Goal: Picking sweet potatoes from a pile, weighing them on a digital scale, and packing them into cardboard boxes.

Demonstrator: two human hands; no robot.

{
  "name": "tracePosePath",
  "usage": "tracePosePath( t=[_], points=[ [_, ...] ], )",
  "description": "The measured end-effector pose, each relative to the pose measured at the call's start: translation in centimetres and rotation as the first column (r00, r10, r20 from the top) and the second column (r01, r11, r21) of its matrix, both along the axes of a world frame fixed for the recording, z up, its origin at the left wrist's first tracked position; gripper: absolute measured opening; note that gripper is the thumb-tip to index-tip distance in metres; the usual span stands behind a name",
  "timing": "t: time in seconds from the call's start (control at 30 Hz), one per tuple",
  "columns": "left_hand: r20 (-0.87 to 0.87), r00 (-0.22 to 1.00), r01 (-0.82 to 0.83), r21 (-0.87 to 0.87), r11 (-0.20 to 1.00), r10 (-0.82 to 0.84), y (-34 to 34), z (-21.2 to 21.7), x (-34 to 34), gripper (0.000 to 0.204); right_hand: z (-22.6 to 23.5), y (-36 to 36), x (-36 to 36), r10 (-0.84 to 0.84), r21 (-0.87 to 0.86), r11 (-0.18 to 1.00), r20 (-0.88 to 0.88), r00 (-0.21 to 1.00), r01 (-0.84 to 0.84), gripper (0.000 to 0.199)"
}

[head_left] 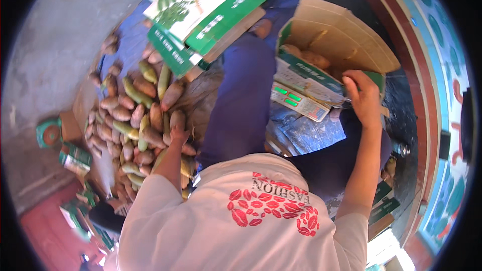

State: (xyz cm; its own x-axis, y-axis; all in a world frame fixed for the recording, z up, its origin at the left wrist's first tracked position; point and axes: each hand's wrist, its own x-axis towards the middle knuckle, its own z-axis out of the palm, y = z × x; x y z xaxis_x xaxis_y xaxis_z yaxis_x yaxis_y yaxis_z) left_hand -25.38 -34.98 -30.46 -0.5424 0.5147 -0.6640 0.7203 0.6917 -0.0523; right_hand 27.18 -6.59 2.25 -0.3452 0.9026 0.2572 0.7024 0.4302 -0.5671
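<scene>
My left hand [179, 135] reaches into a wide heap of tubers, its fingers closed about the lower end of a reddish-brown tuber [177, 119]. Longer yellow-green, cucumber-like pieces [136, 92] are mixed among the heap. On the right, an open cardboard box [346, 30] holds several brownish tubers [312, 59]. My right hand [362, 95] is at its near right corner, thumb and curled fingers on either side of the wall's rim. Just in front of the box is a scale [301, 102] with lit green digits; the box seems to sit on it.
Flat green-and-white cartons [211, 10] are stacked ahead of me, beyond my knee. A blue sheet [306, 133] covers the ground. Small green boxes [75, 157] stand at the left, by a concrete floor [55, 65]. A painted wall [452, 70] runs along the right.
</scene>
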Motion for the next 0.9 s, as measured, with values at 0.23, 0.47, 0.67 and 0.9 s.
tracePosePath(
  t=[0.23,0.47,0.67,0.9],
  points=[
    [-0.009,0.983,-0.186,-0.075,0.98,0.186,-0.3,4.6,3.2,0.079,-0.1,0.1,-0.3,0.033,-0.058,0.998,0.102,0.994,-0.027,0.02],
    [-0.039,0.99,-0.137,-0.108,0.985,0.133,-1.1,6.9,3.6,0.073,-0.2,-0.1,0.1,0.045,-0.099,0.994,0.097,0.994,-0.035,0.026],
    [-0.299,0.945,-0.128,0.042,0.991,0.134,-1.8,8.9,1.0,0.066,-0.4,0.1,0.5,0.01,-0.11,0.994,0.148,0.989,0.007,0.03],
    [-0.395,0.911,-0.067,0.132,0.989,0.114,-2.8,9.5,-5.0,0.066,-0.5,0.2,0.0,0.007,-0.04,0.999,0.137,0.991,-0.002,0.031]
  ],
)
